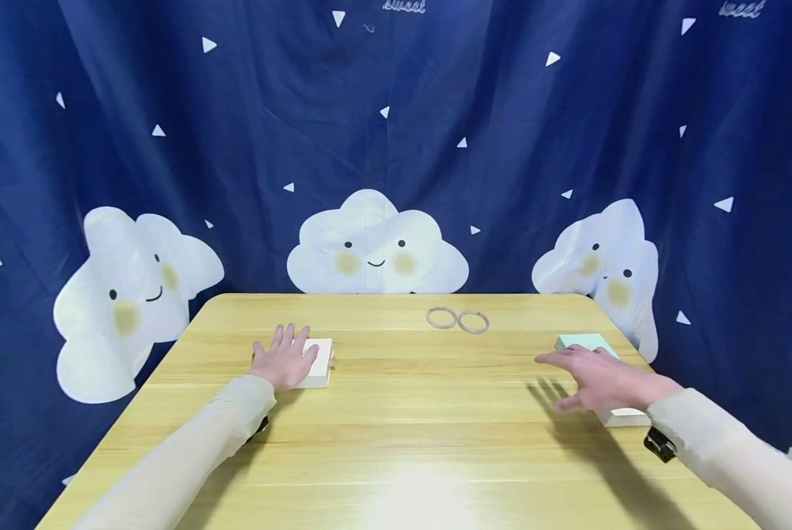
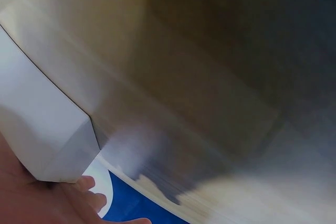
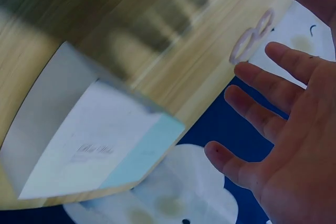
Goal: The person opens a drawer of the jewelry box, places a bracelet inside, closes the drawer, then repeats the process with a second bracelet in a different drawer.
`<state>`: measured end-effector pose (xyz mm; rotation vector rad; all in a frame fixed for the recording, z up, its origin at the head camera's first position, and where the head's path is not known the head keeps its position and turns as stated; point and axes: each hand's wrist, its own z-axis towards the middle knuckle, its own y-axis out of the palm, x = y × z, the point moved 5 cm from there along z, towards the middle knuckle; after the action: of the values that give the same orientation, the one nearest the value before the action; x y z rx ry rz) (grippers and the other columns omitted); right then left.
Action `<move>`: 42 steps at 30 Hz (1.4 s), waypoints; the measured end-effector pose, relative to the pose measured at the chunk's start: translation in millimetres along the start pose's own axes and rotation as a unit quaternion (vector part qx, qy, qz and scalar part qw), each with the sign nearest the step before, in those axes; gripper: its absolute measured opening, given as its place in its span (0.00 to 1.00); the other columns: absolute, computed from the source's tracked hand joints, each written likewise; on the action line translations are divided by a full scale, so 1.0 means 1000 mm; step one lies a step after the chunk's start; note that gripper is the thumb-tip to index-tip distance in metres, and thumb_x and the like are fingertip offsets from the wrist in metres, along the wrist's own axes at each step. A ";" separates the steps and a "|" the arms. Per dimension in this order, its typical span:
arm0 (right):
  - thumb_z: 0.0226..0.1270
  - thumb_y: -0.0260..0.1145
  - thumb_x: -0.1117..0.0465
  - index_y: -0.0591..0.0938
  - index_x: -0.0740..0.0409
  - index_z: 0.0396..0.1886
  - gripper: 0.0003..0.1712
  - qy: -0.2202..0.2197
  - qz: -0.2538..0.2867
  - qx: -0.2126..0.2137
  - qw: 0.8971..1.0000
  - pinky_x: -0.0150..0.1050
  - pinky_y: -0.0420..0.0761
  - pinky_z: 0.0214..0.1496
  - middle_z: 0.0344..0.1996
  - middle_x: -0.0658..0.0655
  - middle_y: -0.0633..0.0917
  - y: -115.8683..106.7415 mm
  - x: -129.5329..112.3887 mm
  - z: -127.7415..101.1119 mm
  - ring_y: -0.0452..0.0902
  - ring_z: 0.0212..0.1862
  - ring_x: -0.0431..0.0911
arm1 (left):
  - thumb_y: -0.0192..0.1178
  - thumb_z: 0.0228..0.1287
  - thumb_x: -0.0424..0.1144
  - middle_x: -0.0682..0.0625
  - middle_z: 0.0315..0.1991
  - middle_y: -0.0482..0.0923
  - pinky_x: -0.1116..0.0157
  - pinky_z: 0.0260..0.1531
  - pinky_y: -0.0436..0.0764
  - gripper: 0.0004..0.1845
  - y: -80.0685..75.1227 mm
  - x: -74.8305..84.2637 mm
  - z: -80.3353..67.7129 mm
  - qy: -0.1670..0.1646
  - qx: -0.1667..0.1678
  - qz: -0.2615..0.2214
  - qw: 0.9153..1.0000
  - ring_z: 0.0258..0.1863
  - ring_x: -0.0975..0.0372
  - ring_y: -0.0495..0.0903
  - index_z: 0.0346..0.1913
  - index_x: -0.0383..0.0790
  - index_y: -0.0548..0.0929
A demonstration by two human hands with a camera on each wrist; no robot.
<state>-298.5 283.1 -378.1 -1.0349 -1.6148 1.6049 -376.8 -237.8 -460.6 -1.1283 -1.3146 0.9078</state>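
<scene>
The white box (image 1: 318, 362) is sitting on the bench (image 1: 396, 412), w/ the left hand (image 1: 285, 358) lying flat on it, fingers straight. The right hand (image 1: 598, 379) is hovering spread over the white & mint box (image 1: 588, 343), gripping nothing. A quick shove might knock either box off. Small writing on its lid is too blurry to read; the curtain (image 1: 396, 147) is showing "sweet".

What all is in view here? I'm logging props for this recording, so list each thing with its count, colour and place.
white box: 1, white, left part of the table, under the left hand
box with a mint-green end: 1, white and mint green, right edge of the table, beneath the right hand
rings: 2, pale, side by side at the far middle
table: 1, light wood
curtain: 1, navy with white clouds, behind
left hand: 1, rests flat on the white box
right hand: 1, fingers spread, above its box
</scene>
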 end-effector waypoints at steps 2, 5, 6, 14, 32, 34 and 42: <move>0.49 0.80 0.43 0.75 0.46 0.69 0.46 0.012 0.002 -0.007 1.000 0.69 0.70 0.57 0.62 0.53 0.82 0.001 0.007 -0.004 0.73 0.64 0.56 | 0.31 0.79 0.61 0.33 0.81 0.42 0.23 0.65 0.37 0.38 0.000 0.001 0.001 0.000 -0.001 -0.004 1.000 0.80 0.38 0.37 0.81 0.43 0.51; 0.47 0.81 0.43 0.75 0.46 0.69 0.47 0.024 0.002 -0.010 1.000 0.69 0.70 0.56 0.62 0.54 0.82 0.001 0.016 -0.010 0.73 0.64 0.56 | 0.31 0.78 0.61 0.33 0.81 0.42 0.22 0.64 0.37 0.38 0.001 0.001 0.003 0.003 0.000 -0.008 1.000 0.80 0.38 0.37 0.81 0.42 0.51; 0.46 0.81 0.43 0.76 0.47 0.69 0.47 0.024 0.004 -0.010 1.000 0.69 0.71 0.55 0.62 0.55 0.81 0.001 0.018 -0.012 0.73 0.64 0.57 | 0.30 0.78 0.62 0.33 0.81 0.42 0.23 0.65 0.37 0.38 0.001 0.000 0.004 0.004 0.001 -0.008 1.000 0.80 0.38 0.37 0.81 0.42 0.51; 0.41 0.82 0.43 0.77 0.52 0.67 0.50 0.013 -0.003 -0.009 1.000 0.68 0.75 0.52 0.62 0.59 0.81 0.006 0.038 -0.022 0.75 0.62 0.62 | 0.29 0.78 0.63 0.32 0.81 0.40 0.22 0.64 0.37 0.39 0.004 -0.006 0.005 0.002 -0.005 0.002 1.000 0.79 0.37 0.35 0.82 0.43 0.48; 0.23 0.84 0.49 0.75 0.55 0.68 0.61 0.024 -0.029 -0.009 0.999 0.66 0.76 0.46 0.61 0.62 0.80 0.017 0.062 -0.037 0.75 0.59 0.61 | 0.28 0.78 0.63 0.32 0.81 0.40 0.22 0.63 0.38 0.39 0.005 -0.006 0.005 0.002 -0.006 0.004 1.000 0.79 0.37 0.36 0.82 0.43 0.48; 0.22 0.84 0.51 0.75 0.55 0.68 0.61 0.022 -0.031 -0.008 0.999 0.67 0.76 0.45 0.61 0.62 0.79 0.019 0.063 -0.036 0.75 0.59 0.61 | 0.28 0.78 0.63 0.32 0.81 0.40 0.21 0.63 0.38 0.39 0.005 -0.006 0.005 0.003 -0.005 0.004 1.000 0.79 0.37 0.36 0.82 0.43 0.48; 0.19 0.85 0.53 0.77 0.56 0.65 0.59 -0.004 -0.061 0.023 0.998 0.62 0.78 0.42 0.56 0.57 0.81 0.019 0.063 -0.034 0.78 0.52 0.54 | 0.29 0.78 0.63 0.32 0.81 0.41 0.22 0.64 0.39 0.39 0.004 -0.005 0.004 0.001 -0.007 0.001 1.000 0.80 0.37 0.36 0.82 0.43 0.49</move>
<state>-298.8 353.8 -401.0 -0.8896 -1.6063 1.5591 -380.4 -241.3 -465.9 -1.1401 -1.3205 0.9001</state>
